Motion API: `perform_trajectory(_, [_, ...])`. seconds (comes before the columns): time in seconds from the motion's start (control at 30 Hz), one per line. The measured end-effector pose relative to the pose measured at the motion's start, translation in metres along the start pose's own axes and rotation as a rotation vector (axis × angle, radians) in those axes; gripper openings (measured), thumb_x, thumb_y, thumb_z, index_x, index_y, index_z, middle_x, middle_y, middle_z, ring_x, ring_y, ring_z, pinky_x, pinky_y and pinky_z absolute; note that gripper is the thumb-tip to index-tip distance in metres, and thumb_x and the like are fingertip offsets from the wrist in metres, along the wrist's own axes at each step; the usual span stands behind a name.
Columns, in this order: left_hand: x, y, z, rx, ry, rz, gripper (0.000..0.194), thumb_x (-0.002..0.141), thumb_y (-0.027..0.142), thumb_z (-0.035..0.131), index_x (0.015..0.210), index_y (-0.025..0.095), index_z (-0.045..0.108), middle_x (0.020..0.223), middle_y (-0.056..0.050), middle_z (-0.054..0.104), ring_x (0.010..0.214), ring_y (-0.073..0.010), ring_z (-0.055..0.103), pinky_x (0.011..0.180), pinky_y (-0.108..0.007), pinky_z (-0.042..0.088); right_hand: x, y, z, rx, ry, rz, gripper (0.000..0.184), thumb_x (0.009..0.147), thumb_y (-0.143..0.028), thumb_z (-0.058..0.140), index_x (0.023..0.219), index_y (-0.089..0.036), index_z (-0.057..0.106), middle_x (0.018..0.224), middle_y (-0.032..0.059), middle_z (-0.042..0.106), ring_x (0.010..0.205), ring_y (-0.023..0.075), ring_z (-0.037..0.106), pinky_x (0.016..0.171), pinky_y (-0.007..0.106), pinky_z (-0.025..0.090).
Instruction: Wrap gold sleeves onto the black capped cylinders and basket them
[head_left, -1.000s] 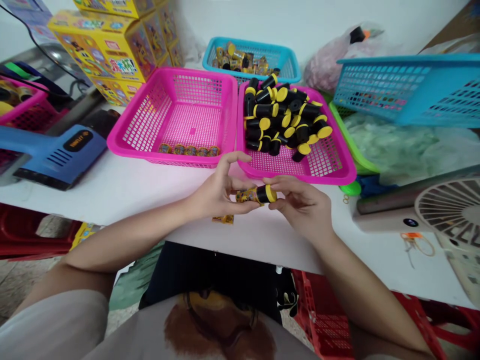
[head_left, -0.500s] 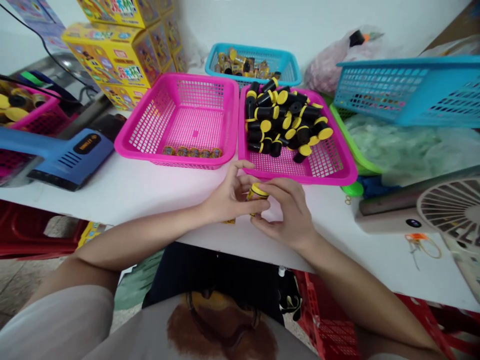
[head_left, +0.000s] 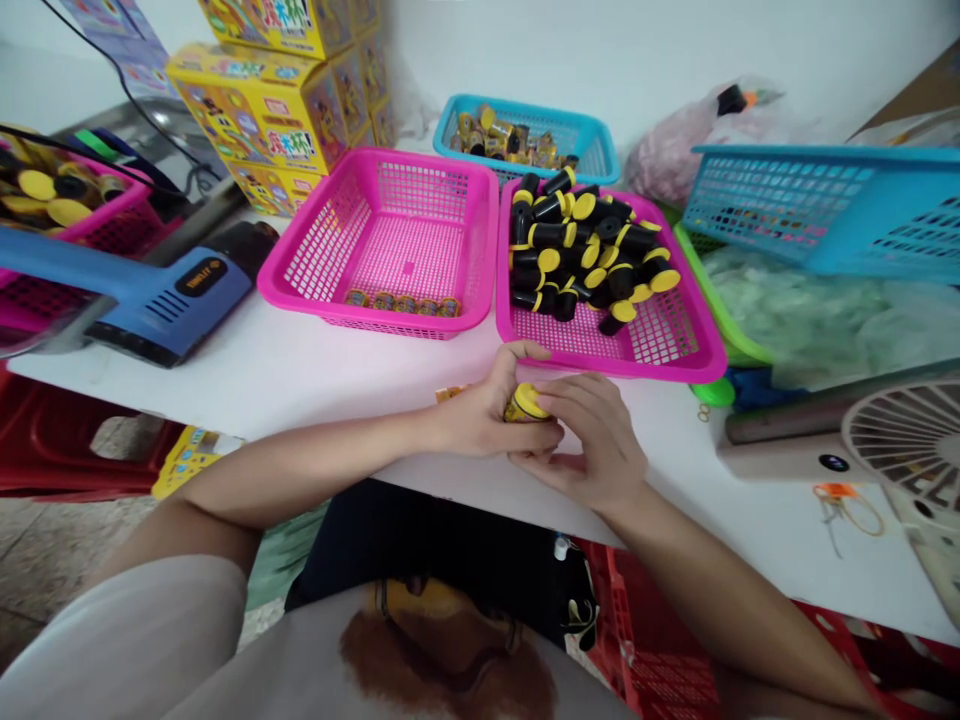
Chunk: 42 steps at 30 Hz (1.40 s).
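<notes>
A small yellow-lidded bottle (head_left: 527, 402) stands between my two hands above the white table. My left hand (head_left: 491, 405) wraps round its side, with the thumb across the front. My right hand (head_left: 596, 430) has its fingertips on the lid's right side and its thumb below. Most of the bottle's body is hidden by fingers. A small orange-brown printed piece (head_left: 448, 394) lies on the table behind my left wrist. Beyond my hands, black bottles with yellow lids (head_left: 551, 235) lie heaped in the right pink basket (head_left: 637, 368).
The left pink basket (head_left: 375, 322) holds a row of several small wrapped bottles (head_left: 406, 304). Behind stands a blue basket (head_left: 600, 165) of wrapped pieces. Yellow boxes (head_left: 255, 110) and a blue heat gun (head_left: 169, 300) are left; a fan (head_left: 911, 440) stands right.
The view has shifted, so the baskets sit further right. Both hands still hold the bottle; its lid now tips more toward me, and my right fingers lie over the lid's edge.
</notes>
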<state>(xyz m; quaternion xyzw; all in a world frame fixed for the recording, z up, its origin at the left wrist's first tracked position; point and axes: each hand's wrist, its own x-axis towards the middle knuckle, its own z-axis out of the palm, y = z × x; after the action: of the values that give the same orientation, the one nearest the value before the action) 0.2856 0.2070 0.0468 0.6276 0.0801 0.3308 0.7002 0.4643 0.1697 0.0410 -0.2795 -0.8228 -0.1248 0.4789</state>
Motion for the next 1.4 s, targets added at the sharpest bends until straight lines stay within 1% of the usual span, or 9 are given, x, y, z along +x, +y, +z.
perform_trajectory(0.13, [-0.002, -0.006, 0.002, 0.223, 0.201, -0.007, 0.064, 0.082, 0.021, 0.072, 0.125, 0.026, 0.024, 0.068, 0.013, 0.050, 0.053, -0.0098, 0.056, 0.050, -0.021, 0.039, -0.002, -0.002, 0.002, -0.188, -0.025, -0.080, 0.046, 0.093, -0.035, 0.074, 0.137, -0.024, 0.063, 0.106, 0.0077, 0.070, 0.096, 0.0235, 0.067, 0.102, 0.049, 0.057])
perform_trajectory(0.27, [-0.003, -0.011, 0.004, 0.345, 0.371, -0.005, 0.069, 0.081, 0.023, 0.072, 0.129, 0.023, 0.023, 0.077, 0.009, 0.054, 0.063, -0.0112, 0.060, 0.056, -0.023, 0.044, -0.001, -0.004, 0.009, -0.237, -0.031, 0.002, 0.052, 0.091, -0.027, 0.075, 0.140, -0.029, 0.060, 0.106, 0.0069, 0.064, 0.100, 0.0236, 0.064, 0.105, 0.051, 0.055])
perform_trajectory(0.43, [-0.002, -0.006, 0.006, 0.173, 0.221, 0.021, 0.063, 0.087, 0.024, 0.070, 0.129, 0.024, 0.023, 0.071, 0.012, 0.050, 0.056, -0.0102, 0.058, 0.055, -0.023, 0.046, 0.003, 0.005, 0.008, 0.105, -0.044, 0.127, 0.060, 0.085, -0.029, 0.076, 0.139, -0.030, 0.051, 0.118, 0.0086, 0.067, 0.110, 0.0279, 0.069, 0.093, 0.052, 0.062])
perform_trajectory(0.67, [-0.003, 0.000, 0.005, 0.021, 0.000, 0.037, 0.062, 0.091, 0.021, 0.070, 0.131, 0.026, 0.023, 0.075, 0.010, 0.059, 0.063, -0.0125, 0.067, 0.060, -0.025, 0.056, 0.001, 0.007, -0.005, 0.098, -0.056, -0.069, 0.044, 0.095, -0.038, 0.071, 0.136, -0.026, 0.059, 0.116, 0.0090, 0.070, 0.115, 0.0288, 0.071, 0.107, 0.062, 0.060])
perform_trajectory(0.83, [-0.003, -0.006, 0.006, 0.160, 0.120, 0.101, 0.062, 0.089, 0.018, 0.069, 0.131, 0.027, 0.024, 0.065, 0.016, 0.044, 0.048, -0.0078, 0.049, 0.047, -0.020, 0.037, -0.003, 0.000, -0.012, -0.036, -0.112, -0.058, 0.047, 0.094, -0.029, 0.073, 0.138, -0.026, 0.061, 0.117, 0.0099, 0.071, 0.115, 0.0299, 0.070, 0.111, 0.069, 0.056])
perform_trajectory(0.97, [-0.003, -0.012, 0.010, 0.242, 0.238, 0.110, 0.069, 0.084, 0.021, 0.072, 0.132, 0.025, 0.022, 0.076, 0.009, 0.054, 0.060, -0.0117, 0.059, 0.055, -0.024, 0.044, -0.005, -0.004, -0.010, -0.130, -0.105, -0.106, 0.041, 0.094, -0.025, 0.073, 0.134, -0.023, 0.064, 0.116, 0.0103, 0.071, 0.116, 0.0293, 0.069, 0.104, 0.062, 0.064])
perform_trajectory(1.07, [-0.004, -0.011, 0.011, 0.282, 0.288, 0.172, 0.067, 0.085, 0.022, 0.072, 0.130, 0.026, 0.023, 0.077, 0.009, 0.053, 0.062, -0.0117, 0.059, 0.057, -0.025, 0.046, -0.003, -0.003, -0.007, -0.174, -0.103, -0.156, 0.031, 0.094, -0.020, 0.071, 0.126, -0.020, 0.068, 0.110, 0.0090, 0.071, 0.111, 0.0257, 0.071, 0.109, 0.058, 0.063])
perform_trajectory(1.13, [-0.005, -0.006, 0.009, 0.281, 0.255, 0.174, 0.065, 0.087, 0.024, 0.073, 0.130, 0.026, 0.024, 0.080, 0.007, 0.057, 0.067, -0.0125, 0.063, 0.060, -0.025, 0.049, -0.002, -0.001, -0.007, -0.155, -0.099, -0.183, 0.030, 0.095, -0.020, 0.071, 0.124, -0.022, 0.069, 0.110, 0.0072, 0.072, 0.112, 0.0246, 0.071, 0.112, 0.057, 0.061])
perform_trajectory(1.4, [-0.008, 0.013, -0.010, 0.023, -0.181, -0.015, 0.065, 0.090, 0.023, 0.074, 0.133, 0.031, 0.025, 0.084, 0.008, 0.063, 0.065, -0.0108, 0.067, 0.058, -0.021, 0.056, -0.003, -0.004, -0.018, 0.040, -0.203, -0.197, 0.036, 0.098, -0.015, 0.062, 0.134, -0.016, 0.066, 0.123, 0.0097, 0.073, 0.132, 0.0270, 0.065, 0.127, 0.062, 0.045])
